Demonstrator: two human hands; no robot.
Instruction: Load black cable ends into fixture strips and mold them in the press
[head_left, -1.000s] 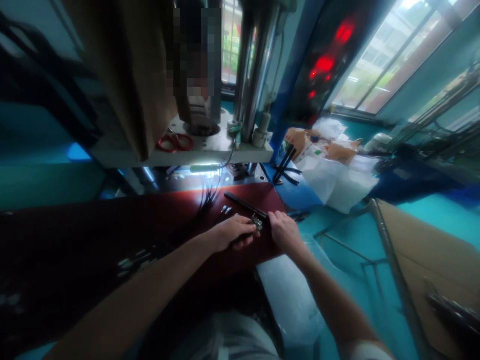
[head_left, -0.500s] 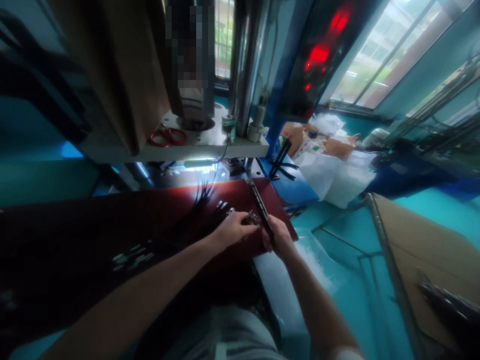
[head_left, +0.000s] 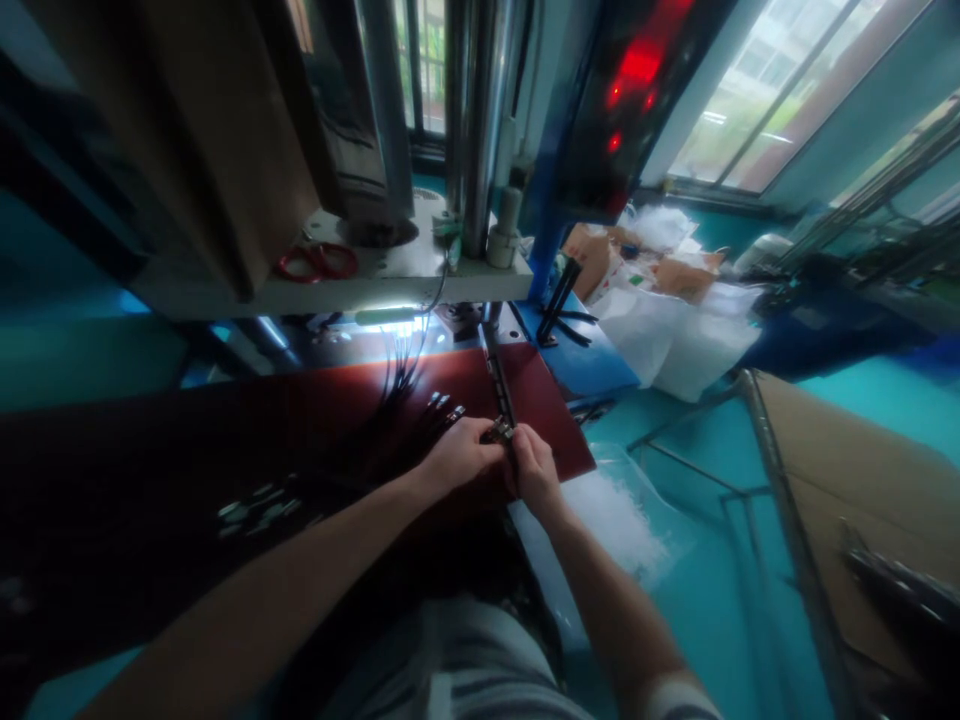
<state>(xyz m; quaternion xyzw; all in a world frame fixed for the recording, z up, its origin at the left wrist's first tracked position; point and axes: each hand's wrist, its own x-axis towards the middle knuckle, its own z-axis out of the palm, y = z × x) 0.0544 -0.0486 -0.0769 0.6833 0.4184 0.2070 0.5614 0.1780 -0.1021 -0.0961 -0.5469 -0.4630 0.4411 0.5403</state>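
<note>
Over the red-brown work surface point(head_left: 551, 400) my two hands meet. My left hand point(head_left: 459, 455) is closed, pinching several small metal connectors point(head_left: 498, 430) between thumb and fingers. My right hand point(head_left: 536, 468) is closed round the near end of a long dark bar with light slots point(head_left: 495, 372), its fingertips beside the connectors. Whether the connectors touch the bar cannot be made out. The bar's far end points toward the lit gap of the machine. Left of my left hand lie black cables with metal plugs point(head_left: 439, 402); more metal ends point(head_left: 259, 508) lie farther left.
Above the surface is a press with a pale plate point(head_left: 420, 275), where red-handled scissors point(head_left: 319, 262) lie. A blue ledge point(head_left: 589, 355) with a black bracket is on the right. White bags point(head_left: 652, 345), a clear bag point(head_left: 615, 520) and a cardboard-topped cart point(head_left: 862, 470) stand beyond.
My right hand has moved left with the bar, bringing it against the connectors in my left hand. The view has shifted slightly.
</note>
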